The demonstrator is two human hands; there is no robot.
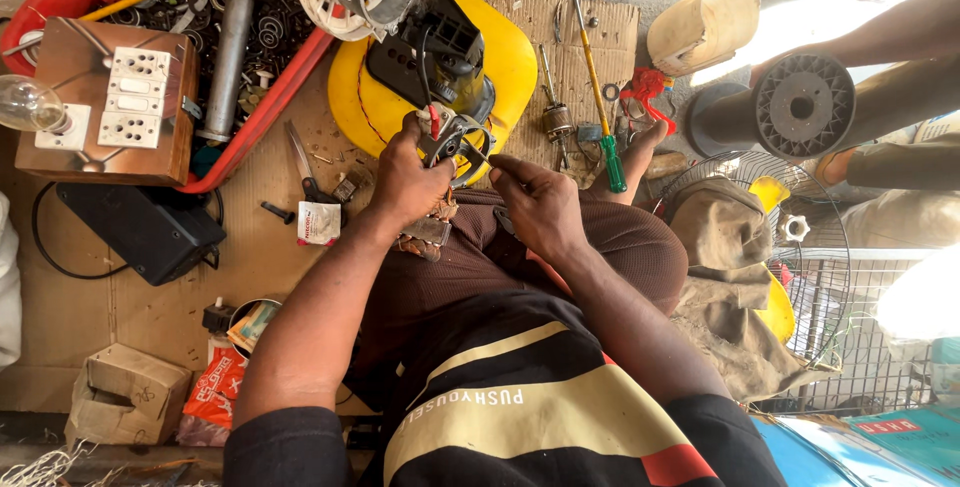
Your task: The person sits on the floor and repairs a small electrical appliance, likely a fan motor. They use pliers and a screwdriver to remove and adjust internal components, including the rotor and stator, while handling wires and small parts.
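My left hand grips a small metal motor part with copper windings and red and black wires, held over my lap. My right hand is just to its right, fingers pinched at a thin wire coming off the part. Behind the part lies a yellow fan base with a black motor housing on it. A green-handled screwdriver lies on the cardboard to the right.
A red tray of metal parts sits at upper left, with a wooden switch board and bulb. Scissors, a black box, a cardboard box, a fan grille, a black spool and another person's legs are about.
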